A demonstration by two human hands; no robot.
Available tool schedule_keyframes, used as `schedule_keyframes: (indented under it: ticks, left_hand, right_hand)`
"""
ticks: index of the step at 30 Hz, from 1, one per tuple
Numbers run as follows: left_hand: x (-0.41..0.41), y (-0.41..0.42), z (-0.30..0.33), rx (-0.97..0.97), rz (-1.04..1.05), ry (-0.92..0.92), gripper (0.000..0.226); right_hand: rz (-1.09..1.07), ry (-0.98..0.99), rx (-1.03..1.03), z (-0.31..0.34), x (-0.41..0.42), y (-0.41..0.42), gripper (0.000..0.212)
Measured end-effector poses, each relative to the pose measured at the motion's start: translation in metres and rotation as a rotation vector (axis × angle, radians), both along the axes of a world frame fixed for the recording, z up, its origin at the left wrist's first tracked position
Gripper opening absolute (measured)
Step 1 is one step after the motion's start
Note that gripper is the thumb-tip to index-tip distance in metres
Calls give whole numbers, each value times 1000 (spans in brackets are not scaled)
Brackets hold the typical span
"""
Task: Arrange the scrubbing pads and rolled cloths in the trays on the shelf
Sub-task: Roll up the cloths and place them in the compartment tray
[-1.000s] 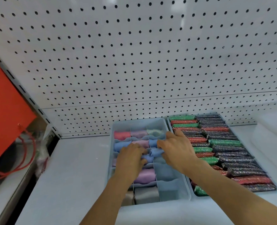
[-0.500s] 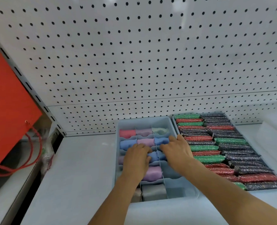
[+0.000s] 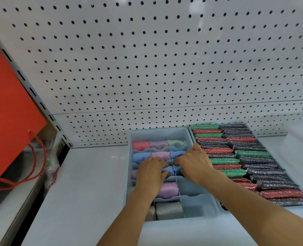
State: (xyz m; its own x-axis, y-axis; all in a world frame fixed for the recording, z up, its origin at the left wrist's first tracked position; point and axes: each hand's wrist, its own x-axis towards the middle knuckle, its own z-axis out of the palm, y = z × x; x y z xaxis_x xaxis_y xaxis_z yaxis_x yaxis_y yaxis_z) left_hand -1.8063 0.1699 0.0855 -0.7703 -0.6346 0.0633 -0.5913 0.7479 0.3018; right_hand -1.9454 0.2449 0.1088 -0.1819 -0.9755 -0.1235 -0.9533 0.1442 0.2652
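While both hands (image 3: 172, 172) hold a blue cloth (image 3: 170, 170), divided tray (image 3: 157, 133) holds rolls.

No readable text (blue patch illegible)

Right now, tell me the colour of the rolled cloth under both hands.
Blue rolled cloth, head view.

Blue rolled cloth (image 3: 170, 170) (mid-row) in divided tray (image 3: 198, 210), scrubbing pads (image 3: 250, 162) alongside
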Motion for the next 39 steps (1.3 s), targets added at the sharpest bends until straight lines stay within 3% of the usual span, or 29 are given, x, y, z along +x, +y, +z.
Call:
schedule_keyframes:
  ticks: [6, 10, 14, 21, 26, 30, 35, 39]
  left_hand:
    - [-1, 0, 0, -15, 9, -2, 21]
    - [0, 3, 5, 1, 17, 0, 26]
    - [-2, 15, 19, 18, 14, 107, 30]
    - [-38, 75, 50, 156, -69, 387, 43]
    - [-113, 149, 72, 310, -159, 516, 42]
    - [-182, 208, 81, 424, -243, 502, 38]
    - [-271, 261, 70, 355, -276, 480, 39]
    - [-322, 277, 53, 325, -260, 330, 40]
  right_hand:
    - [40, 2, 16, -4, -2, 3, 23]
    - [29, -101, -32, 1, 1, 14, 29]
    - [11, -385, -360, 8, -6, 51, 30]
    - [-191, -612, -742, 35, -38, 134, 23]
    - [-376, -604, -844, 52, -93, 214, 16]
    - [-469, -599, -934, 57, -152, 272, 9]
    - [-564, -571, -820, 62, -231, 323, 9]
    - [-701, -479, -305, 50, -306, 344, 23]
